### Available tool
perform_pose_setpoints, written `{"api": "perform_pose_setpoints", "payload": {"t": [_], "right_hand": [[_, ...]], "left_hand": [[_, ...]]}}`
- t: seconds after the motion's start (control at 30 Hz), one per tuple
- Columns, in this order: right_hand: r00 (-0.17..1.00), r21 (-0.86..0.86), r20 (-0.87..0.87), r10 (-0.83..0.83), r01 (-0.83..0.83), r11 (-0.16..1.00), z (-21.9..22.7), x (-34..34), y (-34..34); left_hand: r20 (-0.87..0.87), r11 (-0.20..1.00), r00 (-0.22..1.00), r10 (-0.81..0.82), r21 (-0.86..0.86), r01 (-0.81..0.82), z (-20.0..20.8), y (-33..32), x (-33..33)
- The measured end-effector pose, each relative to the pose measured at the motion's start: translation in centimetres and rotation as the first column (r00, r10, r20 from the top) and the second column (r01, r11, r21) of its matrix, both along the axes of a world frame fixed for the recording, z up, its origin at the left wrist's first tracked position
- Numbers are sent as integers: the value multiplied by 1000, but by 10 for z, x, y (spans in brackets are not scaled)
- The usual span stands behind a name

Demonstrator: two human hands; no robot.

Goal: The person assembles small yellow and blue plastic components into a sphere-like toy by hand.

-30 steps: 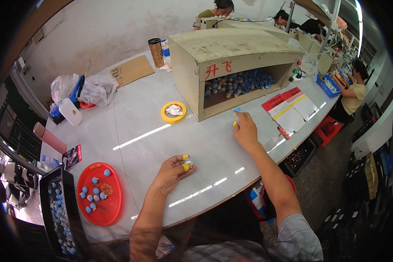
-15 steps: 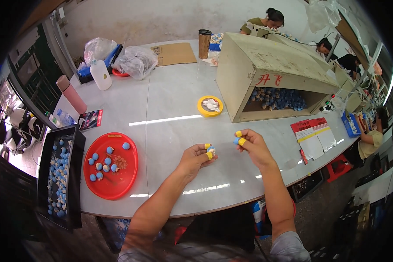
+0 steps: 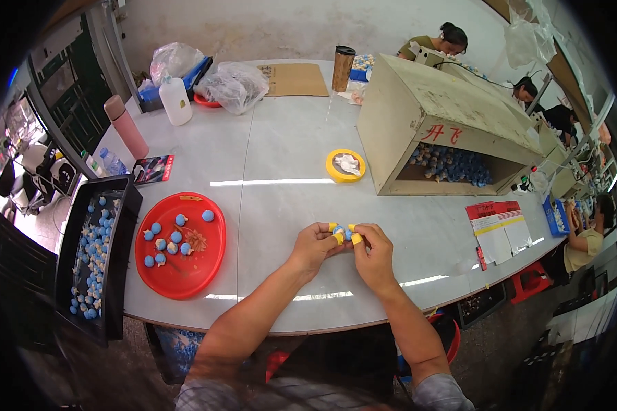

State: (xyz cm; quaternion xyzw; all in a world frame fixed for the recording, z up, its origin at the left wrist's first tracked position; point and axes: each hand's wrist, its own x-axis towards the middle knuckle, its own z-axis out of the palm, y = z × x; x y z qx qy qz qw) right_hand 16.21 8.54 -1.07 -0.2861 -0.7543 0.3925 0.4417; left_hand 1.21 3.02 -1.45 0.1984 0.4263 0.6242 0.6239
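Observation:
Yellow bands wrap the thumb and a fingertip of both hands. Between its thumb and forefinger, my left hand (image 3: pixel 311 249) pinches a small blue-and-white figure part (image 3: pixel 338 231). Close against it on the right, my right hand (image 3: pixel 375 259) pinches a small rounded blue piece (image 3: pixel 348 235). The two pieces meet or nearly meet; fingertips hide much of both. To the left, a red round plate (image 3: pixel 211 266) bears several blue balls with cream-coloured bits (image 3: pixel 176 237). Farther left, a black tray (image 3: pixel 131 205) contains many similar balls.
A yellow tape roll (image 3: pixel 334 171) with white tissue lies ahead. At the right stands a beige metal box (image 3: pixel 391 116) with blue pieces inside. Papers (image 3: pixel 498 231) and a red marker (image 3: pixel 481 258) lie right. Bottles, plastic bags (image 3: pixel 234 88) and cardboard (image 3: pixel 295 80) stand behind. Other people sit beyond.
My right hand has moved left with its blue piece, up to the part in my left hand. The whole view has shifted slightly; the plate and tray look unchanged.

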Motion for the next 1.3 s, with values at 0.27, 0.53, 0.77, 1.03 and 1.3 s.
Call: {"api": "perform_pose_setpoints", "payload": {"t": [0.27, 0.53, 0.77, 1.03, 1.3], "right_hand": [[987, 210, 156, -44, 10, 978, 7, 1, -4], [996, 18, 92, 8, -9, 1000, 9, 13, 12], [992, 9, 87, 88, -89, 996, 14, 17, 14], [990, 52, 92, 108, -113, 992, 18, 18, 14], [982, 72, 142, 127, -138, 988, 22, 25, 15]], "left_hand": [[-54, 999, 998, 12, -39, -14, -6, 3, 0], [99, 992, 988, -121, -26, 125, 6, 1, -6], [64, 985, 985, -162, -43, 165, 3, 0, -9], [100, 979, 974, -203, 31, 201, 2, -3, -7], [89, 971, 968, -236, 53, 232, 4, -3, -5]]}}
